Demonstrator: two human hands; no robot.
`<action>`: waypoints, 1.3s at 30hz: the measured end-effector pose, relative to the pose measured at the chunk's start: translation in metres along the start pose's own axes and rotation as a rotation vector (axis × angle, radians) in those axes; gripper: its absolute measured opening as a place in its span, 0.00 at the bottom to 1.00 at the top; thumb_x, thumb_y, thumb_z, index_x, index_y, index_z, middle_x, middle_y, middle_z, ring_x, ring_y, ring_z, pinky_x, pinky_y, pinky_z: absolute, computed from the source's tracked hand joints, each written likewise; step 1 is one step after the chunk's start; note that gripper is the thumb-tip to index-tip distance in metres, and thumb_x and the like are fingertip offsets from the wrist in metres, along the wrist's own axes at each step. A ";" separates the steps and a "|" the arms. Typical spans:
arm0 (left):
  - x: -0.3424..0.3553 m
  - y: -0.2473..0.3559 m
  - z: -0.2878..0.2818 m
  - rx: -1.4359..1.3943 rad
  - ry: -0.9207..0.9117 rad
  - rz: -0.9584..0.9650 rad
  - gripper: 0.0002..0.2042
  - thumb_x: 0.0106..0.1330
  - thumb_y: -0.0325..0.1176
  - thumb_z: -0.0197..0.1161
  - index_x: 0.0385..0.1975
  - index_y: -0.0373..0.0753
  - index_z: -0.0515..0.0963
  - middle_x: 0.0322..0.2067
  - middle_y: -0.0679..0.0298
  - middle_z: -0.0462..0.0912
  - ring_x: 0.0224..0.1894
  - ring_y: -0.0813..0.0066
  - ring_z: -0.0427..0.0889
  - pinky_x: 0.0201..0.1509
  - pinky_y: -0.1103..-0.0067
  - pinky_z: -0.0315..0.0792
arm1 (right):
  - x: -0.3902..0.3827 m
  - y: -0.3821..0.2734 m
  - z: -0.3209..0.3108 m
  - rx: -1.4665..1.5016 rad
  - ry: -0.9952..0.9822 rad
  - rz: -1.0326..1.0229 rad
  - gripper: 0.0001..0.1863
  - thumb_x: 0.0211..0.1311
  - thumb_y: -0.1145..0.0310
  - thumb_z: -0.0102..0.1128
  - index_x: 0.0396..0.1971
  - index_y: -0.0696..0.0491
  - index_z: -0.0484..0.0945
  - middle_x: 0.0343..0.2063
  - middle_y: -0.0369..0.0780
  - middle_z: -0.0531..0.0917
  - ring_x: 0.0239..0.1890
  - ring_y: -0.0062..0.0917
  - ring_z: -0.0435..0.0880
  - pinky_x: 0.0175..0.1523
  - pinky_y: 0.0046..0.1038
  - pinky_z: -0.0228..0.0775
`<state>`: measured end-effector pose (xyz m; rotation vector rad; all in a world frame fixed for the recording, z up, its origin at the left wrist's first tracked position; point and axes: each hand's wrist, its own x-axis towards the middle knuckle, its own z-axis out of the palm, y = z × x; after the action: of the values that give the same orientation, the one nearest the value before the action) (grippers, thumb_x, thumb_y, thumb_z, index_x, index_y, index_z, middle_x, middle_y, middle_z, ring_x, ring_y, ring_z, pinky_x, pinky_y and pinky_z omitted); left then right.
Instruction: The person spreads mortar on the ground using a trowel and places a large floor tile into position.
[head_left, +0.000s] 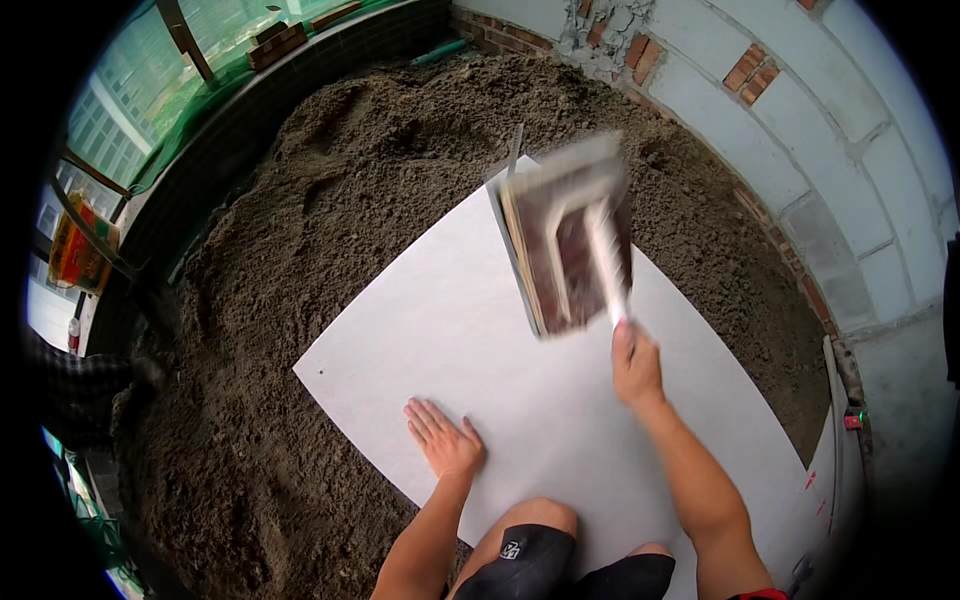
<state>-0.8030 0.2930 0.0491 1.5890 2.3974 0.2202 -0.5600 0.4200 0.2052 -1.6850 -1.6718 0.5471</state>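
A large white floor tile (pixel 400 320) lies on a bed of damp brown sand mortar (pixel 260 260). My left hand (pixel 445 440) rests flat on its near left part, fingers stretched out. My right hand (pixel 636 365) is closed round the pale handle of a flat rectangular tile beater (pixel 575 255). Motion blurs this tool, with its brown face and layered pale edge; it is over the far part of the tile. Whether it touches the tile I cannot tell. My knees are at the tile's near edge.
A light block wall (pixel 800 170) with brick patches borders the right side. Near its foot is a small red device with a green light (pixel 853 420). At left are a bucket (pixel 80 245), a person's checked sleeve (pixel 85 375) and a low dark ledge. Bricks (pixel 277 45) sit at the far left.
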 end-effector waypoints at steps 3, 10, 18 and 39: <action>0.016 0.010 0.004 -0.001 0.000 0.048 0.37 0.67 0.43 0.44 0.66 0.19 0.45 0.70 0.38 0.39 0.74 0.46 0.32 0.75 0.61 0.29 | -0.073 0.096 0.002 -0.271 -0.292 0.561 0.35 0.68 0.41 0.40 0.29 0.63 0.76 0.23 0.54 0.80 0.31 0.50 0.82 0.40 0.42 0.72; 0.017 0.030 0.005 -0.023 0.011 0.043 0.36 0.67 0.42 0.44 0.66 0.19 0.45 0.70 0.39 0.37 0.74 0.47 0.32 0.75 0.61 0.30 | -0.109 0.143 -0.063 -0.142 -0.273 0.704 0.35 0.66 0.36 0.42 0.23 0.58 0.73 0.11 0.37 0.71 0.11 0.25 0.72 0.17 0.29 0.63; 0.020 0.020 0.006 0.016 0.031 0.027 0.36 0.67 0.43 0.44 0.67 0.21 0.46 0.71 0.41 0.38 0.74 0.48 0.32 0.75 0.62 0.30 | 0.027 -0.076 -0.093 0.328 -0.198 0.448 0.29 0.70 0.42 0.42 0.21 0.53 0.67 0.11 0.30 0.66 0.11 0.14 0.63 0.17 0.22 0.55; 0.027 0.020 0.011 0.032 -0.062 0.249 0.38 0.65 0.45 0.45 0.66 0.19 0.46 0.70 0.38 0.38 0.74 0.45 0.33 0.74 0.58 0.30 | 0.090 -0.083 -0.081 0.301 -0.101 0.225 0.28 0.72 0.43 0.39 0.22 0.51 0.66 0.13 0.27 0.64 0.13 0.10 0.60 0.17 0.18 0.53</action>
<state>-0.7916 0.3252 0.0402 1.8797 2.1644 0.1763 -0.5515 0.4886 0.3350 -1.6503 -1.3923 0.9561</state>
